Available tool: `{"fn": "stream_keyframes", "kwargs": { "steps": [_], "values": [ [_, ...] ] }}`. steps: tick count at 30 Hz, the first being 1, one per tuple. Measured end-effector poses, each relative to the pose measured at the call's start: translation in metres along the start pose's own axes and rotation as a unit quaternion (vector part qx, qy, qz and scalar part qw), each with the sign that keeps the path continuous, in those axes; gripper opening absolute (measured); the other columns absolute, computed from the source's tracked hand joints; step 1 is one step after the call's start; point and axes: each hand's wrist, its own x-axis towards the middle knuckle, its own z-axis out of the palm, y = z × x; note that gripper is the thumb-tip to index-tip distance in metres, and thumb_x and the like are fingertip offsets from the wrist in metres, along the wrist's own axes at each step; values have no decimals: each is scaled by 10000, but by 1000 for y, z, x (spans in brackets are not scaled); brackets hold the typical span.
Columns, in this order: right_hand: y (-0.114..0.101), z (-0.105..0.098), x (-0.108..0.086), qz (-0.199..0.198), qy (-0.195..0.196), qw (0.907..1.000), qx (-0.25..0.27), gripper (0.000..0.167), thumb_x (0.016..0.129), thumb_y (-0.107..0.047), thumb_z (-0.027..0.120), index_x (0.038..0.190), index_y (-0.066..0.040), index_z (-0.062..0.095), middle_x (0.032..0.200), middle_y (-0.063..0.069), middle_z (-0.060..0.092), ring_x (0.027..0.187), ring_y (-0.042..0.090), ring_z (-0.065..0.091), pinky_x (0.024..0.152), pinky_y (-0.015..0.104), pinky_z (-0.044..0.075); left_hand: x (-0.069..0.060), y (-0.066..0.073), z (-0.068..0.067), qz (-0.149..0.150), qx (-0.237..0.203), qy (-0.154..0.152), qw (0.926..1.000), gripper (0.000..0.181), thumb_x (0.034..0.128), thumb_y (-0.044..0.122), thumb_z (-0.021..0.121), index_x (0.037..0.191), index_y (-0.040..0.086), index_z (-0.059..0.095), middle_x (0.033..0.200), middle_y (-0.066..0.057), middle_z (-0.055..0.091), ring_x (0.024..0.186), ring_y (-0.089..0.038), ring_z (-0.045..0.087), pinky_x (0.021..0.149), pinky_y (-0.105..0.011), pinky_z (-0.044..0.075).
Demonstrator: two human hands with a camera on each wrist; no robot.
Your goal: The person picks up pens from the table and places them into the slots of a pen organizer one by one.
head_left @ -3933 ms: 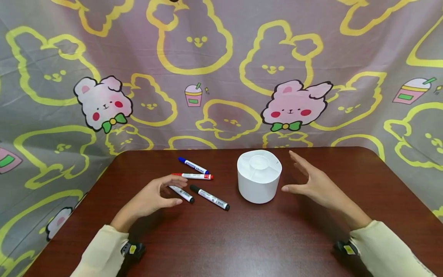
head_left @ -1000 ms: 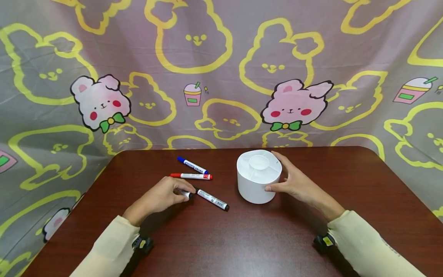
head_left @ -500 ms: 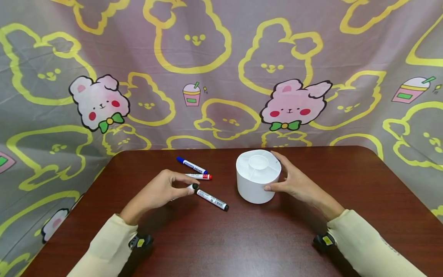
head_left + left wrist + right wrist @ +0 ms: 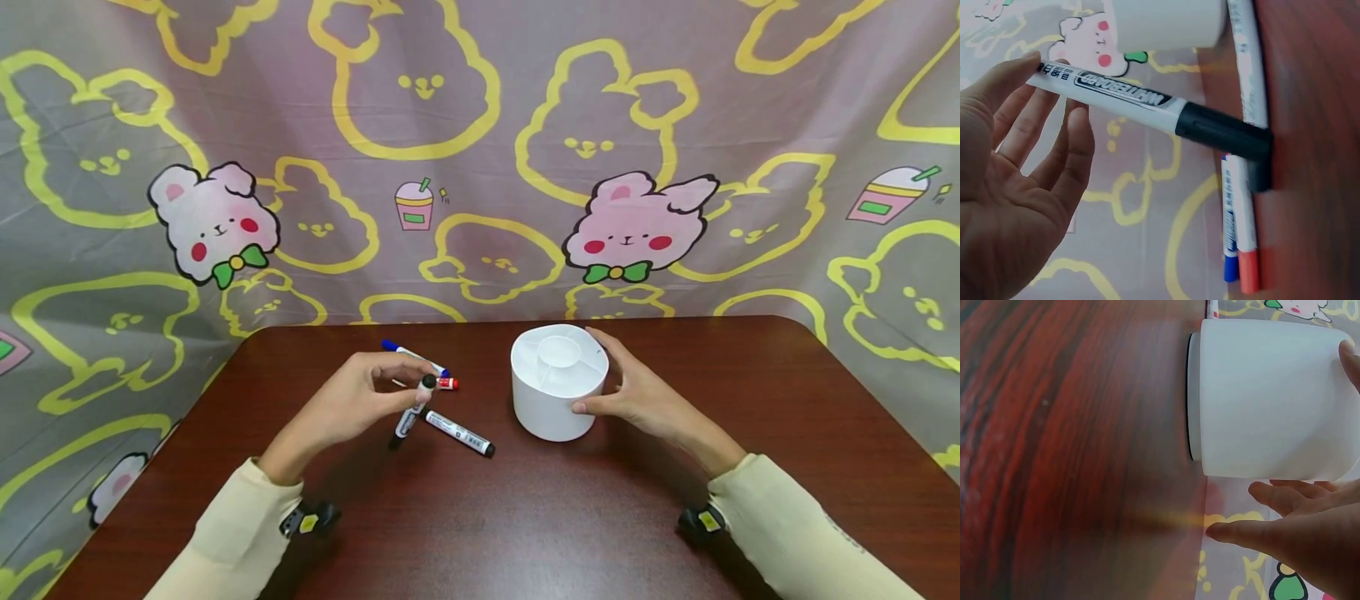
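My left hand (image 4: pixel 348 400) pinches a black-capped whiteboard marker (image 4: pixel 408 420) near its end, holding it tilted above the table, cap downward. In the left wrist view, thumb and fingertips grip the white barrel (image 4: pixel 1116 94). A second black marker (image 4: pixel 459 433) lies just right of it. My right hand (image 4: pixel 648 396) holds the right side of a white round organizer (image 4: pixel 558 408) with several compartments, which stands on the table. In the right wrist view, the thumb and fingers are around the organizer's white wall (image 4: pixel 1272 400).
Behind the left hand lie a red marker (image 4: pixel 447 383), partly hidden by the fingers, and a blue marker (image 4: pixel 412 354). The brown table (image 4: pixel 525 525) ends at a patterned curtain (image 4: pixel 480 183) at the back.
The black marker beside my left hand has been picked up from the table, raised and tilted more upright. My right hand has moved in from the right and taken hold of the organizer.
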Motion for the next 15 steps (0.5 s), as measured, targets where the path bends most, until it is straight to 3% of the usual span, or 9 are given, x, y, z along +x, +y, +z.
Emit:
{"fn": "stream_keyframes", "kwargs": {
  "steps": [3,9,15],
  "values": [
    [0,0,0,7,11,10000,3,1103,835,-243,898,1668,-156,180,1666,135,297,1450,368,369,1107,580,434,1,8,-1,124,-132,80,9998,266,957,220,778,1220,252,760,1150,28,780,1070,-149,722,885,-385,585],
    [0,0,0,27,34,10000,60,1080,838,-242,896,1659,-162,198,1648,126,323,1439,357,383,1101,565,436,7,21,-1,355,-546,192,9977,271,984,195,749,1249,251,739,1172,10,789,1045,-157,747,826,-294,592],
    [0,0,-1,3,23,10000,76,1048,843,-247,891,1644,-166,220,1620,122,349,1426,353,395,1107,587,430,13,30,0,443,-1119,352,9921,287,986,161,744,1271,176,721,1185,-8,786,1033,-182,760,881,-300,625]
  ]
}}
